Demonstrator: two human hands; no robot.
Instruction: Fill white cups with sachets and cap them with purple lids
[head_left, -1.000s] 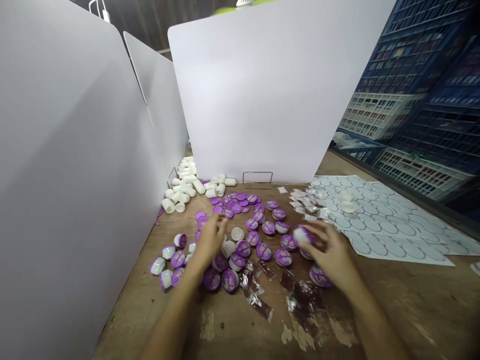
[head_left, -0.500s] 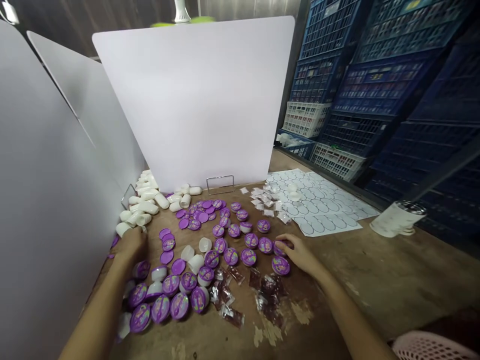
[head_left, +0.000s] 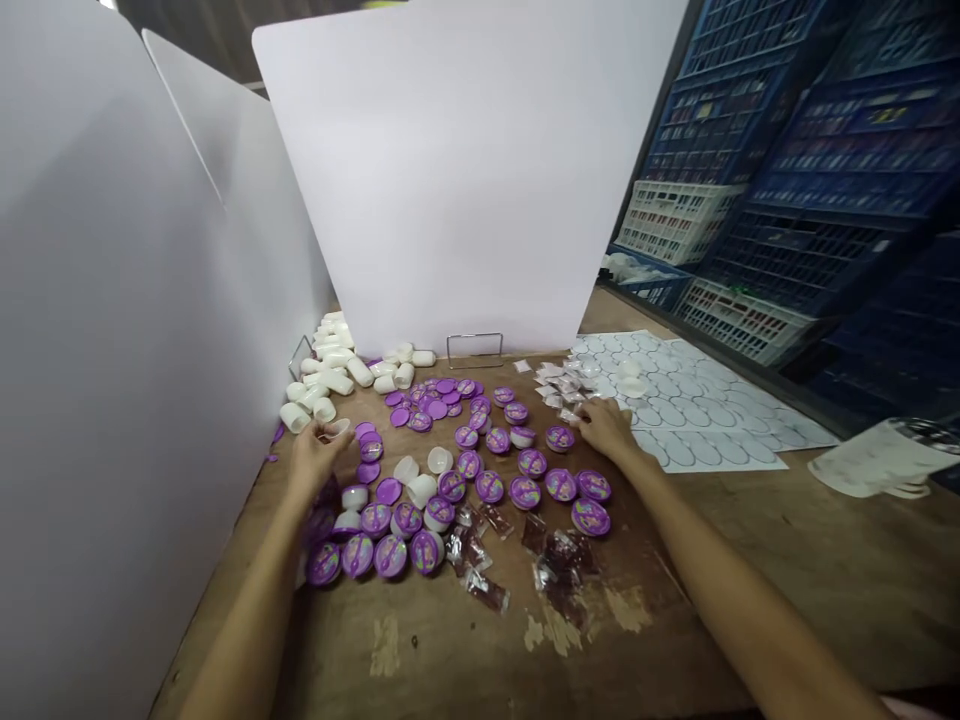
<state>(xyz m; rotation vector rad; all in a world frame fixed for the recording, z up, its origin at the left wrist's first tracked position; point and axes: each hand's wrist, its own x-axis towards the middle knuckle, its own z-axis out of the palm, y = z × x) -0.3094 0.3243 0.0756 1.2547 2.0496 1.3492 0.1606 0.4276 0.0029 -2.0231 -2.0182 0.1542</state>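
Holding a white cup (head_left: 337, 428) in the left hand (head_left: 312, 460), with the right hand (head_left: 609, 430) at small packets (head_left: 556, 378), cannot tell whether gripping any, with purple-lidded tubs (head_left: 490, 487) between.

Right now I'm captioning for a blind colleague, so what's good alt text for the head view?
A person's left hand holds a white cup, and the right hand is at a pile of pale sachets; many purple-lidded cups and dark sachets lie on the wooden table.
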